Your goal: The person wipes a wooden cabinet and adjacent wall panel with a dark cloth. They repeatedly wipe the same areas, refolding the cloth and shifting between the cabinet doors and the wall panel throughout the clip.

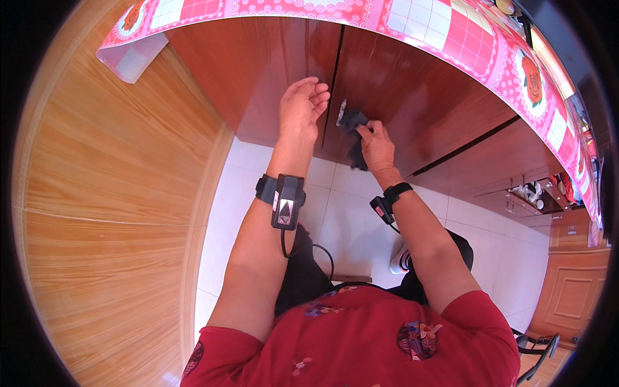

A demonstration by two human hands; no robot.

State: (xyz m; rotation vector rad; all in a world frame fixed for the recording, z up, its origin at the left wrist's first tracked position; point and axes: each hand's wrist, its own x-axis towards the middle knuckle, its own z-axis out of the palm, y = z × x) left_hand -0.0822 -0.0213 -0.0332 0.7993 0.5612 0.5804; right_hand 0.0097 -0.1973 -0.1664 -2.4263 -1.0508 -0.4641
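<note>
My right hand (378, 147) pinches a dark grey cloth (355, 120) between thumb and fingers. The cloth is bunched beside the pale handle (342, 112) of a glossy reddish-brown cabinet door (387, 92), and part of it hangs below my fingers. To the left, my left hand (304, 99) is raised in front of the neighbouring door (261, 72), near the dark gap between the two. Its fingers are loosely curled with nothing visible in them. Whether the left fingertips touch the wood, I cannot tell.
A pink checked, rose-patterned plastic cover (435, 34) drapes over the cabinet top. A pale wood panel (116, 193) stands on the left. White floor tiles (348, 217) lie below. Farther right, an open drawer (539, 196) holds small items. Black wrist devices (288, 200) with cables are strapped to both forearms.
</note>
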